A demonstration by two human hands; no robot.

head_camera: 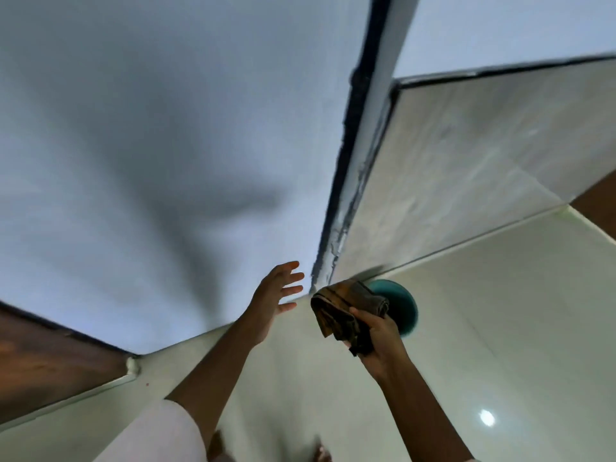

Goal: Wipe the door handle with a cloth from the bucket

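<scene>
My right hand [380,338] grips a crumpled brown cloth [343,311] at the lower middle of the view. Directly behind the cloth stands a teal bucket [405,306] on the floor, partly hidden by cloth and hand. My left hand [278,291] is stretched forward to the left of the cloth, fingers spread, holding nothing, close to the bottom of the door edge [350,181]. No door handle shows in this view. The picture is blurred by motion.
A white door or wall panel [166,128] fills the left and middle. A pale tiled wall [466,168] stands at the right, with glossy cream floor tiles [483,328] below. A brown wooden surface [50,355] sits at the lower left. My feet show at the bottom.
</scene>
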